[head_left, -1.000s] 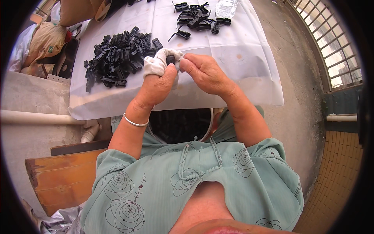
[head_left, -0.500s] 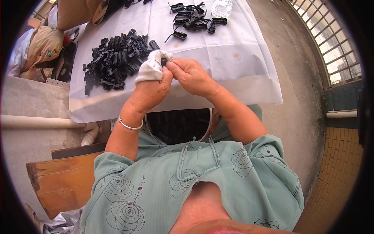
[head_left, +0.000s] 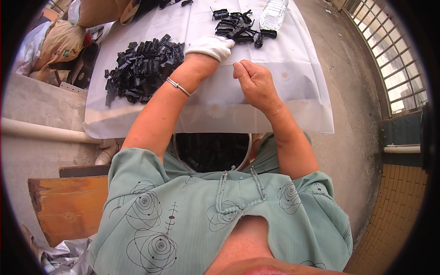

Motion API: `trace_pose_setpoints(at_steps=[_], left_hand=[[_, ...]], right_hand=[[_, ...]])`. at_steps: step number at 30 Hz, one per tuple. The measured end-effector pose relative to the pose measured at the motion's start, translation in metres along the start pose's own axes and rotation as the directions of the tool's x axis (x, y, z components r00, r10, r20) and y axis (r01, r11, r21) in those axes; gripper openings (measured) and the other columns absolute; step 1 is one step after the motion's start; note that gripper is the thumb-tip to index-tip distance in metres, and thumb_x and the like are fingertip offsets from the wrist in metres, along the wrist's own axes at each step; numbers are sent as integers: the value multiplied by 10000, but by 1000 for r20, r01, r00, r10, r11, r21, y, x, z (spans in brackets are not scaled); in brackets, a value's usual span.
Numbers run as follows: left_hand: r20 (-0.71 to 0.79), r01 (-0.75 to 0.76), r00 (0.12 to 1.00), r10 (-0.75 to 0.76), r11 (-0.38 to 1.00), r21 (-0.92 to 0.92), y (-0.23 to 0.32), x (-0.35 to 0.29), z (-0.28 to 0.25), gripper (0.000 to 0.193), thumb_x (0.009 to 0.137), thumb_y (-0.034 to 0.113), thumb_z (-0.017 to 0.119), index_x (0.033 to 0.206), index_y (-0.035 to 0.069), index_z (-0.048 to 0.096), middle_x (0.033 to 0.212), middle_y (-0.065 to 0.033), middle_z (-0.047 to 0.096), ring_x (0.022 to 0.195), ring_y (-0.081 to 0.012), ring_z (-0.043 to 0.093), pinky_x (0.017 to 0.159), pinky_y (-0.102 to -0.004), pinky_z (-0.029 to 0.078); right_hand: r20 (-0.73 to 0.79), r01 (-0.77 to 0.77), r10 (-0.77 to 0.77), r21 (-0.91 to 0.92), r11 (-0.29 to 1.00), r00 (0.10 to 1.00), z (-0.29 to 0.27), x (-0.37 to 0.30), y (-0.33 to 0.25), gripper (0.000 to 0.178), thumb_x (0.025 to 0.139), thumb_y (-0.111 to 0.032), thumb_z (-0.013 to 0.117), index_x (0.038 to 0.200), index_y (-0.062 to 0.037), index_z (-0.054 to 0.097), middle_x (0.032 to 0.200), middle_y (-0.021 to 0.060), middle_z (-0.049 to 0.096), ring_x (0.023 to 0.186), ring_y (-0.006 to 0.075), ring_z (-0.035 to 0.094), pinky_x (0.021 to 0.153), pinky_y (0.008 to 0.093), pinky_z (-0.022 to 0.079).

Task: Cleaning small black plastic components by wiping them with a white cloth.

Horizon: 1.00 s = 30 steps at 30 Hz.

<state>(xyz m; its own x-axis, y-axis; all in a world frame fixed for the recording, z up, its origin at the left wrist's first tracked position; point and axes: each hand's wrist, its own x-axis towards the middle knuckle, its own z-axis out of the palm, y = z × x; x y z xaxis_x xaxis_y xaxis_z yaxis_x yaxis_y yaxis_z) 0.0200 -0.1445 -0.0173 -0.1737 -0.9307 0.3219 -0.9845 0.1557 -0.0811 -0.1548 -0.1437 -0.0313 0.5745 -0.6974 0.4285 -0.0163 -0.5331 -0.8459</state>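
On the worktop (head_left: pixel 298 87), I judged the large left heap of black plastic parts (head_left: pixel 144 68) pending, the smaller right cluster (head_left: pixel 236 30) processed; a clear bottle (head_left: pixel 274 14) obstructed its right side. The gloved left hand (head_left: pixel 208 48) met the cluster, grip indeterminable; the right hand (head_left: pixel 256 82) was fisted.

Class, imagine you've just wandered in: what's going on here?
A seated person is handling small black parts at a table covered with a white sheet. The left hand, in a white glove, is at the near edge of a smaller group of parts; its fingers' grip is unclear. The bare right hand is curled above the sheet, contents hidden. A larger heap of parts lies to the left; a clear plastic bottle is beside the smaller group.
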Motion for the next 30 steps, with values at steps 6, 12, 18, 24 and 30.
trace_pose_setpoints(at_steps=[6,12,18,24,30], left_hand=[[-273,101,919,-284,840,-533,13,-18,-12,235,814,94,549,1032,7,550,924,-198,609,831,-354,591,731,-377,481],[33,150,915,-402,261,-954,44,-42,-25,234,871,102,527,1028,-72,520,824,-97,590,570,-96,565,479,-219,459],[221,221,917,-332,-38,-975,63,-60,-40,207,871,71,515,1048,-37,514,780,-48,590,549,-74,547,456,-193,430],[197,232,900,-388,44,-972,66,-60,-49,203,831,54,548,1013,-38,545,804,-46,591,553,-45,526,463,-185,437],[-187,107,919,-347,676,-730,71,-61,-39,225,783,58,549,983,-42,568,844,-163,612,682,-258,609,617,-320,484]], right_hand=[[-151,115,-122,-52,992,981,-1,0,-4,169,860,-135,576,759,-4,545,582,37,452,520,108,379,494,260,357],[-221,322,-341,-118,940,914,9,-3,-8,162,784,-106,673,788,-2,549,596,30,468,478,98,374,450,235,342],[-210,-26,29,19,999,977,-6,2,-8,208,816,-151,657,756,15,548,629,-8,506,533,48,419,482,213,372],[93,-74,44,352,933,995,-11,3,-3,267,907,-219,538,780,13,575,682,-22,540,645,65,455,584,218,396],[13,-44,42,166,985,999,1,-2,2,268,886,-170,511,703,20,558,556,108,522,502,154,451,495,317,396]])
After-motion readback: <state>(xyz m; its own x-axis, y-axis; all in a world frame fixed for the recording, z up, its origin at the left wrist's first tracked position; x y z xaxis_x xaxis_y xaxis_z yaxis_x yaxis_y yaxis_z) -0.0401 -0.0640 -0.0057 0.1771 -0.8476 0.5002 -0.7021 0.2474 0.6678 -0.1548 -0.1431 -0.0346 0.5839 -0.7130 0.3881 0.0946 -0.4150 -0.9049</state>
